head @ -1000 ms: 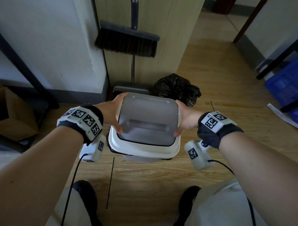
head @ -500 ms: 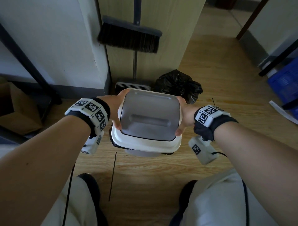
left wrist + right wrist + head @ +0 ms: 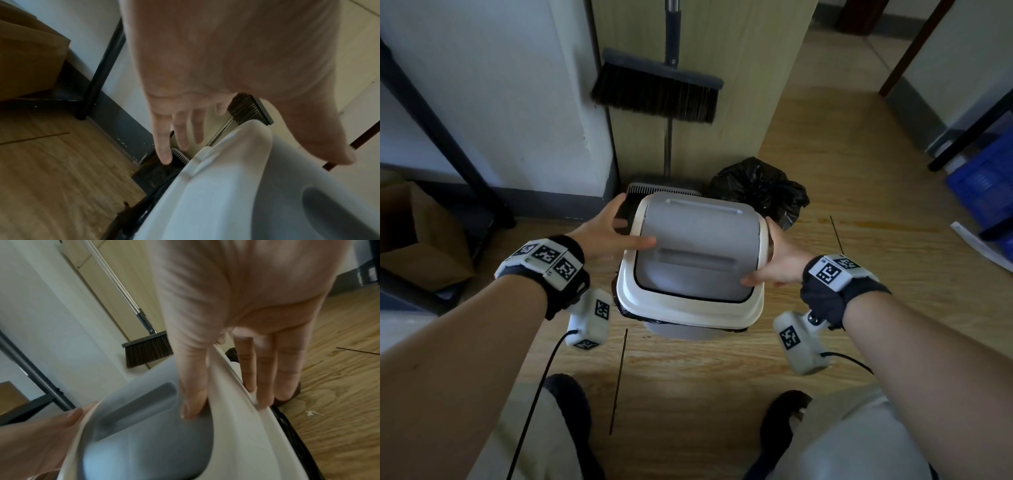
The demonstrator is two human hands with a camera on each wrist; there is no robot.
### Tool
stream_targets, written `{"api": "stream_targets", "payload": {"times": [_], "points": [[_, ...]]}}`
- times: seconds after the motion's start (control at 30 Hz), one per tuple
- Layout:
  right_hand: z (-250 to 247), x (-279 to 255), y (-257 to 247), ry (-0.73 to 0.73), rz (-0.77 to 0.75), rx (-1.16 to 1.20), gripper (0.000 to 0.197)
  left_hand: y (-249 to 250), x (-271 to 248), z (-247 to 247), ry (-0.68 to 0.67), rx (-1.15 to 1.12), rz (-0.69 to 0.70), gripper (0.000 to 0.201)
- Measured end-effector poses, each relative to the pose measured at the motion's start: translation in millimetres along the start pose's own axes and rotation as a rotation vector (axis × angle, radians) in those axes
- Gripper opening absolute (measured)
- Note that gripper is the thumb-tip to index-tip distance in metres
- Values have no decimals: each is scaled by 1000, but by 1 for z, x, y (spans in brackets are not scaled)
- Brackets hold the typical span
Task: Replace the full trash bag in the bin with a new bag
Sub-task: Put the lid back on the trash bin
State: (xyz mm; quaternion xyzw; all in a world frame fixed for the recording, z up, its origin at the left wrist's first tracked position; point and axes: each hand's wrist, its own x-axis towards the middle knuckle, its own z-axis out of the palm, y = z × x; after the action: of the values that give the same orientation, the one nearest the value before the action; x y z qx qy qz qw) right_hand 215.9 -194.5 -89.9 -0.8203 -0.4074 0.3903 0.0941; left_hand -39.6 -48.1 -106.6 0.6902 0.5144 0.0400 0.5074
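Note:
The bin (image 3: 681, 333) stands on the wood floor in front of me, topped by a white lid ring (image 3: 688, 308) with a grey swing flap (image 3: 698, 246). A black liner edge (image 3: 619, 308) shows under the ring. My left hand (image 3: 619, 226) hovers open at the lid's left far corner, its thumb over the flap; in the left wrist view its fingers (image 3: 180, 138) are spread and clear of the ring (image 3: 216, 186). My right hand (image 3: 228, 402) holds the ring's right edge (image 3: 246, 443), thumb on the flap, fingers along the outside. A full, tied black trash bag (image 3: 756, 188) sits behind the bin.
A broom (image 3: 657, 89) and its dustpan (image 3: 654, 190) lean on the wooden panel right behind the bin. A cardboard box (image 3: 417, 236) and a black frame leg (image 3: 448, 144) are at the left. A blue crate (image 3: 986, 171) is at the right. My feet (image 3: 568, 411) flank the near floor.
My left hand has let go of the lid ring and opened, moving up and away toward the far left corner. The right hand stays on the right edge.

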Motion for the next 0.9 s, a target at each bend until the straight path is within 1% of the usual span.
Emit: {"api": "stream_targets", "payload": {"times": [0.07,0.13,0.17,0.2,0.23,0.27,0.3,0.4,0.47,0.57,0.63,0.67,0.77,0.8,0.83,0.87,0.9], "points": [[0,2,2,6,4,10,125,4,1,1,-33,-14,-9,117],[2,7,4,-9,25,20,116,4,-1,7,-113,-19,-12,135],[4,9,4,-40,49,26,112,1,0,11,-144,-42,-17,139],[7,11,4,-81,72,42,107,-5,4,14,-161,-65,-33,135],[10,14,3,-116,90,68,102,-8,4,17,-169,-90,-44,125],[13,16,2,-135,102,99,97,-10,6,18,-167,-121,-57,116],[15,19,1,-137,106,132,94,-10,6,18,-165,-163,-66,112],[20,21,-7,-127,102,187,92,-16,8,13,-172,-226,-86,120],[26,22,-13,-125,90,185,92,-25,9,5,-137,-198,-110,116],[38,23,-27,-118,60,168,84,-31,0,-9,-39,-55,-136,91],[45,25,-39,-132,33,161,86,-37,-5,-20,12,-44,-157,74],[48,26,-46,-142,24,165,89,-41,-8,-25,35,-51,-170,70],[59,31,-67,-182,-10,179,101,-55,-19,-43,91,-63,-210,69],[64,30,-75,-199,-14,196,102,-58,-22,-49,100,-96,-217,63],[68,30,-83,-214,-17,223,100,-62,-26,-56,113,-156,-232,57],[72,30,-91,-229,-21,249,96,-66,-29,-62,121,-234,-252,56],[77,32,-99,-237,-26,274,90,-72,-31,-70,132,-299,-270,67]]}}
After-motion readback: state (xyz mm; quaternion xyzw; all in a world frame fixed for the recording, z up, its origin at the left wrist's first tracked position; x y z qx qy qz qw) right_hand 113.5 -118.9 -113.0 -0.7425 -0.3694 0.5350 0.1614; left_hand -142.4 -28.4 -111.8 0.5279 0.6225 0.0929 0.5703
